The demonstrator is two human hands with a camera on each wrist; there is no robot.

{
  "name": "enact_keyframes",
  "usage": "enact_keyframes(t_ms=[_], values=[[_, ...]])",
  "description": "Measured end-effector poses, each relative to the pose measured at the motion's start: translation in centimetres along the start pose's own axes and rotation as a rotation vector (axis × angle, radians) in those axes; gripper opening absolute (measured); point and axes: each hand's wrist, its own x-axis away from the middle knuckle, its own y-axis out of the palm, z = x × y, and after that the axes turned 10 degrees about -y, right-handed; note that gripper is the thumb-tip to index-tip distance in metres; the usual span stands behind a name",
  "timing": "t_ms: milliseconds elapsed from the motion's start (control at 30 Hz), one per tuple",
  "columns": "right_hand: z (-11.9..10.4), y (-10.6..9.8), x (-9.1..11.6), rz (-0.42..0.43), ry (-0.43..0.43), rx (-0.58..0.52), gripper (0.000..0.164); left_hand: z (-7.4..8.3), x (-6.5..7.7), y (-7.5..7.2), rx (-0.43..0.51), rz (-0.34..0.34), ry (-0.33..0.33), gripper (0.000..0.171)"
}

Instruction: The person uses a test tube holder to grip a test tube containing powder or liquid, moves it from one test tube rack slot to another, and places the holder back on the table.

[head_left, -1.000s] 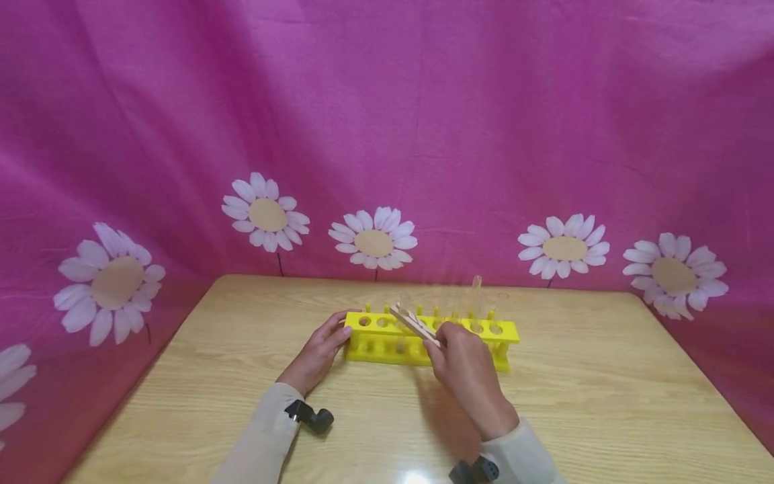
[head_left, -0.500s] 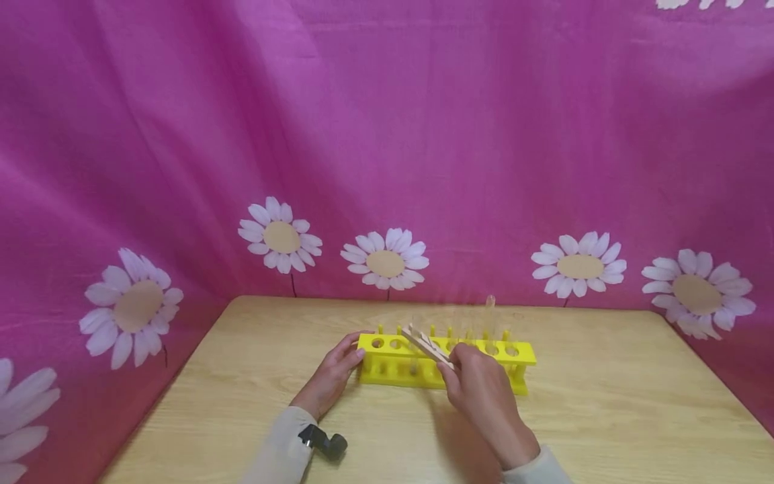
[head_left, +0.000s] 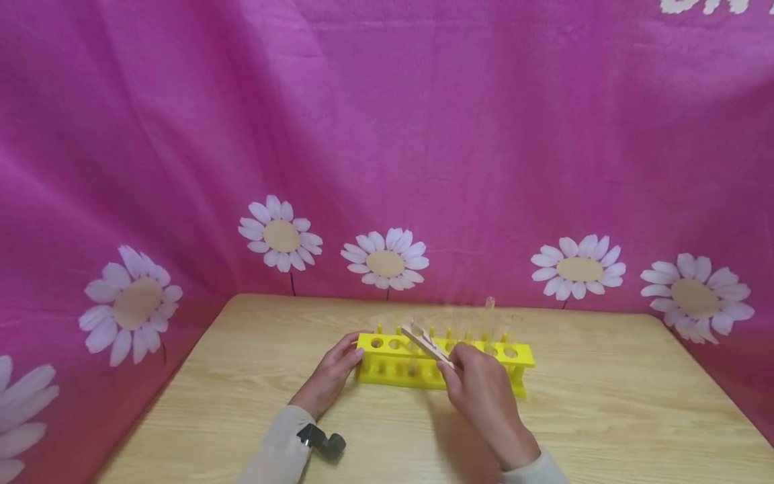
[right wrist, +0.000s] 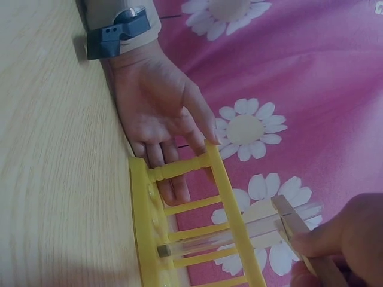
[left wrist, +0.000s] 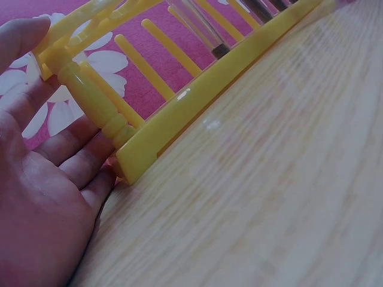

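A yellow test tube rack (head_left: pixel 387 379) stands on the table. My left hand (head_left: pixel 329 373) grips its left end, thumb at the top bar and fingers behind the end post, as the left wrist view shows. Over the rack, my right hand (head_left: pixel 486 393) holds a wooden test tube holder (head_left: pixel 428 345) that slants up to the left. The holder's tip is at the upper part of a clear test tube (right wrist: pixel 197 244), which stands through a rack hole with its dark lower end near the base. My right fingers are partly hidden in the head view.
More clear test tubes (head_left: pixel 490 316) stand toward the rack's right side, partly behind my right hand. Upright yellow pegs (left wrist: pixel 158 51) line the rack's back. A pink curtain (head_left: pixel 447 148) with white flowers hangs behind the wooden table (head_left: pixel 605 396).
The head view has shifted, so the scene sits lower and slightly right compared with a second ago. Both hands, the holder and the rack keep nearly the same places relative to each other.
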Motion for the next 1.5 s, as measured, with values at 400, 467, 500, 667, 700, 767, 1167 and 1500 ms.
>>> enact_keyframes(t_ms=[400, 467, 500, 667, 700, 767, 1167, 1500], values=[[0.5, -0.6, 1.4, 0.084, -0.028, -0.009, 0.024, -1.3, 0.5, 1.4, -0.024, -0.003, -0.033, 0.047], [0.4, -0.6, 1.7, 0.089, -0.013, -0.016, 0.024, -1.4, 0.8, 1.5, -0.017, -0.009, -0.045, 0.049], [0.3, -0.6, 1.9, 0.089, -0.007, -0.020, 0.024, -1.5, 0.9, 1.5, -0.020, -0.007, -0.055, 0.051], [-0.3, -0.1, 2.1, 0.109, -0.032, -0.040, 0.023, -1.6, 1.7, 0.8, -0.043, 0.015, -0.063, 0.050], [-0.4, 0.0, 2.0, 0.118, -0.042, -0.043, 0.024, -1.6, 1.8, 0.7, -0.040, 0.015, -0.059, 0.050], [-0.6, 0.1, 1.9, 0.144, -0.061, -0.048, 0.025, -1.4, 1.9, 0.5, -0.032, 0.008, -0.053, 0.048], [-0.2, -0.9, 0.3, 0.206, -0.093, -0.068, 0.022, 0.0, 0.9, 0.1, -0.053, 0.015, -0.036, 0.050], [0.7, -2.6, -0.8, 0.215, -0.026, -0.041, 0.021, 0.2, 0.1, 0.2, -0.009, -0.005, 0.009, 0.046]])
